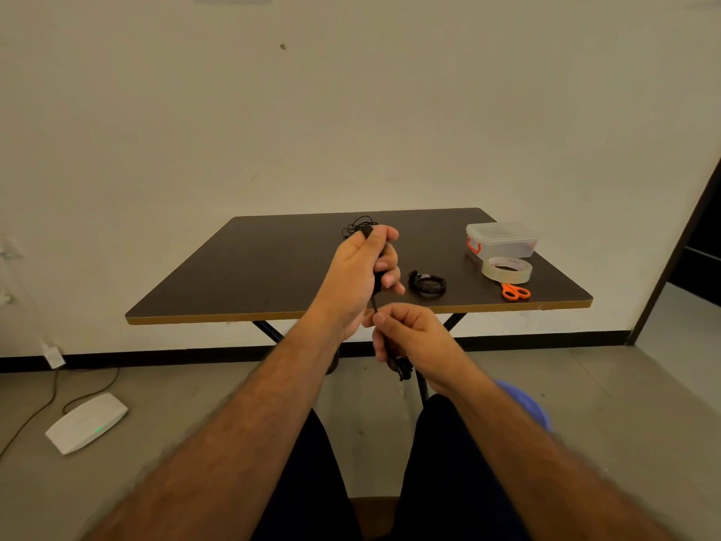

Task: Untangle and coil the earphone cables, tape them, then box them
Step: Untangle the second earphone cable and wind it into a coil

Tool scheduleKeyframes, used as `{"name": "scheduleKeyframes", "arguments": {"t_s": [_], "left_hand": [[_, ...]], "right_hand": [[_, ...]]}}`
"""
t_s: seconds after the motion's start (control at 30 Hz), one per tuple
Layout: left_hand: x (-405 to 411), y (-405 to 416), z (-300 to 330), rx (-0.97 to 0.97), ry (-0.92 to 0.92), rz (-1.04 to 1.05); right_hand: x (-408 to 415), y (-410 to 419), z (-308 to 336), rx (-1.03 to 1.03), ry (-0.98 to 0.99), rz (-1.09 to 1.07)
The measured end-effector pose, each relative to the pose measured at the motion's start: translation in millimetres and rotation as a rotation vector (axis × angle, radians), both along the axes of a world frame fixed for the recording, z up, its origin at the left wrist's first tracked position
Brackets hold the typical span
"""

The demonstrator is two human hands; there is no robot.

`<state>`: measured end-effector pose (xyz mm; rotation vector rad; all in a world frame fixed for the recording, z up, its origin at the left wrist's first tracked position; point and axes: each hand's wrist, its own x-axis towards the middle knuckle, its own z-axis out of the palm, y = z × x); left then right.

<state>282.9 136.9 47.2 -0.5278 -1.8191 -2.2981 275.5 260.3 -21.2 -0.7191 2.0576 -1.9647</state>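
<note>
Both hands are up at the near edge of the table (234,275). The left hand (361,267) grips a black earphone cable (375,302), mostly hidden in its curled fingers. The right hand (409,337) pinches the cable's lower stretch, the end dangling below. A coiled set (427,283) lies just right; a tangle (357,224) peeks out behind. Far right: box (501,240), tape roll (506,269), scissors (515,291), partly tucked under the roll.

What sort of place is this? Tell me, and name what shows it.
Probably a sparse indoor workroom set up for a small packing job. A folding table stands against a bare wall on a concrete floor, a white router lies on the floor, and a tape roll and orange scissors wait on the table.
</note>
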Motion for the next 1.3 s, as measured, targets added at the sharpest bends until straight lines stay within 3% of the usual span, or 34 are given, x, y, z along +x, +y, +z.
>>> {"name": "scheduleKeyframes", "arguments": {"t_s": [0.13,0.3,0.6,0.8,0.97,1.17,1.3], "left_hand": [[-9.1,-5.5,-5.4,-0.174,0.157,0.233],[-20.8,-19.9,-21.5,-0.426,0.262,0.413],[-21.0,-21.0,-34.6,-0.766,0.002,0.295],[-13.9,-13.6,-35.4,-0.534,-0.211,-0.125],[-13.4,-17.1,-38.4,-0.374,-0.467,-0.292],[-15.0,-21.0,-38.3,-0.102,-0.588,-0.355],[-14.3,-23.9,-36.5,0.012,-0.591,-0.478]], "right_hand": [[9.8,-0.9,4.9,0.108,0.000,0.025],[15.8,0.8,17.4,0.017,-0.104,0.043],[2.2,13.1,44.3,0.142,0.068,-0.159],[-11.5,24.9,57.0,-0.050,-0.185,-0.119],[-17.2,31.9,55.6,-0.222,-0.326,-0.103],[-25.0,37.2,43.8,0.002,0.042,-0.263],[-27.7,34.4,40.7,0.077,0.130,-0.139]]}}
